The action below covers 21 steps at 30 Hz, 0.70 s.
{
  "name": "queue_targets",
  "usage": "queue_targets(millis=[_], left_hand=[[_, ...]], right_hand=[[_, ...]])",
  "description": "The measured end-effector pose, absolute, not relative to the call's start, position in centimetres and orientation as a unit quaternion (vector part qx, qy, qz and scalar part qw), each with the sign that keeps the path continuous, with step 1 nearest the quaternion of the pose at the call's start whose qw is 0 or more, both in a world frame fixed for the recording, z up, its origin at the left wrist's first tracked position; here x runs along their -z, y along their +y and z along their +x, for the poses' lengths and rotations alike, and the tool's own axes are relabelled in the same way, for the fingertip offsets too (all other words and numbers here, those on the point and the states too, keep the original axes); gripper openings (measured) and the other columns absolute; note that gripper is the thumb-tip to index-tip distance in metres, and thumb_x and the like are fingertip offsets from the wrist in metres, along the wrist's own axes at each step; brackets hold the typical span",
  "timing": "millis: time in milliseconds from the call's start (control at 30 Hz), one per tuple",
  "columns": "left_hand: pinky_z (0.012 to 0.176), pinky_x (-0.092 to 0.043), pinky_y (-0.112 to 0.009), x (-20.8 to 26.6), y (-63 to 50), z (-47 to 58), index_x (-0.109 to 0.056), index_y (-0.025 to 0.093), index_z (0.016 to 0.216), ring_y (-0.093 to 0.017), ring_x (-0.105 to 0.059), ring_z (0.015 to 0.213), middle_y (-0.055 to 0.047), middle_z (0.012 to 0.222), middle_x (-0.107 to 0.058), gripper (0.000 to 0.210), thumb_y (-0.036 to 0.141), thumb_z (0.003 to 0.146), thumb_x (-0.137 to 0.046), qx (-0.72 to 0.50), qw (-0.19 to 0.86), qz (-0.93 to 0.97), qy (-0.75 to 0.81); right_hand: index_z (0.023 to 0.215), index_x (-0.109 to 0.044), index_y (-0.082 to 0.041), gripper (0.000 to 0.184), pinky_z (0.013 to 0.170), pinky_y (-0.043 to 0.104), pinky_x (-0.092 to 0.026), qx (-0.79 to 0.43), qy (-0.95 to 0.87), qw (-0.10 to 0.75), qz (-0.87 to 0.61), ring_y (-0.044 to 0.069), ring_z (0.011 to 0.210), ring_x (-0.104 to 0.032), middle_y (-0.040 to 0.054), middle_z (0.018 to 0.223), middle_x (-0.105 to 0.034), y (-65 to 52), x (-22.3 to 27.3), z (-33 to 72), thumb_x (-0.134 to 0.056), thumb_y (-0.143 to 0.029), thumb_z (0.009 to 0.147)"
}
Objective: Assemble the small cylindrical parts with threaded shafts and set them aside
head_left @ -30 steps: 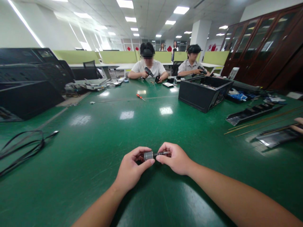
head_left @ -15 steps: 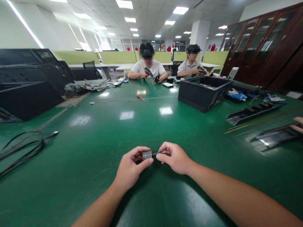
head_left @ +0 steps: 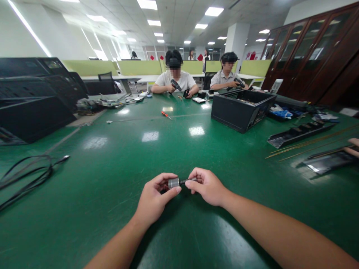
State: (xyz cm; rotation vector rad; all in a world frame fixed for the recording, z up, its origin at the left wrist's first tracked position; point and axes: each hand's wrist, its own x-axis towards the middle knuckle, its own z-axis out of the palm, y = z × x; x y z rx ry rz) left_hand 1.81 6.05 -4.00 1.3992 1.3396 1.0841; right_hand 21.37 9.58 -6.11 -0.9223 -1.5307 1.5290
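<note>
One broad green worktop (head_left: 131, 149) fills much of our view, and the things lying on it look unmoved since a second ago. Dark casings (head_left: 36, 82) between nine and ten o'clock run out of view, and the tall wall of the open-topped case (head_left: 230, 114) between two and three o'clock hides some of its contents. At three o'clock a co-worker's hand (head_left: 355, 142) is cropped so heavily that we cannot read its hold.

At six o'clock our left grip (head_left: 155, 196) is curled closed around the short gray cylinder (head_left: 174, 183), fingers on the twelve o'clock side and thumb on the six. Our right grip (head_left: 207, 186) pinches the slim dark rod (head_left: 183, 182) at the cylinder's three o'clock end. Both grips have drifted slightly toward nine o'clock, and less of the rod shows beyond the right thumb. We judge this a small adjustment with the two parts kept in line, not a new step.

Smallest of all, the joint between rod and cylinder is too fine for us to tell fixed from merely touching. Our fingers cover the rod's outer end, and our left palm hides the cylinder's nine o'clock end.
</note>
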Motion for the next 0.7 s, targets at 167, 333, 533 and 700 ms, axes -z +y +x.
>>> queue_targets(millis=[167, 333, 533, 700], left_hand=[[0.075, -0.047, -0.028, 4.26, 6.12, 1.63, -0.067, 0.016, 0.099, -0.018, -0.064, 0.079, -0.005, 0.087, -0.072, 0.038, 0.035, 0.069, -0.081, -0.437, 0.441, 0.568, 0.54], [0.073, -0.047, -0.027, 4.3, 6.2, 1.75, -0.068, 0.016, 0.099, -0.018, -0.064, 0.078, -0.005, 0.086, -0.073, 0.039, 0.035, 0.068, -0.082, -0.441, 0.44, 0.566, 0.539], [0.073, -0.048, -0.027, 4.11, 6.07, 1.67, -0.068, 0.017, 0.097, -0.018, -0.065, 0.077, -0.005, 0.086, -0.073, 0.037, 0.034, 0.067, -0.083, -0.449, 0.443, 0.562, 0.536], [0.073, -0.048, -0.027, 4.1, 6.16, 1.68, -0.069, 0.016, 0.097, -0.018, -0.065, 0.078, -0.005, 0.086, -0.074, 0.038, 0.034, 0.067, -0.083, -0.448, 0.444, 0.563, 0.534]], right_hand=[[0.08, -0.056, -0.018, 0.017, 0.057, 0.023, -0.043, -0.602, -0.598, 0.383, -0.365, 0.012, 0.057, -0.058, -0.003, 0.065, -0.059, 9.6, 6.12, 21.35, -0.069, -0.029, 0.08], [0.08, -0.056, -0.018, 0.017, 0.055, 0.023, -0.042, -0.603, -0.599, 0.381, -0.364, 0.012, 0.057, -0.058, -0.0021, 0.067, -0.06, 9.66, 6.27, 21.38, -0.068, -0.029, 0.081], [0.08, -0.056, -0.017, 0.017, 0.055, 0.023, -0.042, -0.604, -0.599, 0.38, -0.363, 0.011, 0.056, -0.058, -0.0015, 0.069, -0.061, 9.7, 6.31, 21.41, -0.068, -0.03, 0.081], [0.079, -0.056, -0.018, 0.018, 0.056, 0.023, -0.044, -0.608, -0.596, 0.382, -0.359, 0.012, 0.057, -0.058, -0.0011, 0.069, -0.062, 9.68, 6.19, 21.42, -0.066, -0.032, 0.082]])
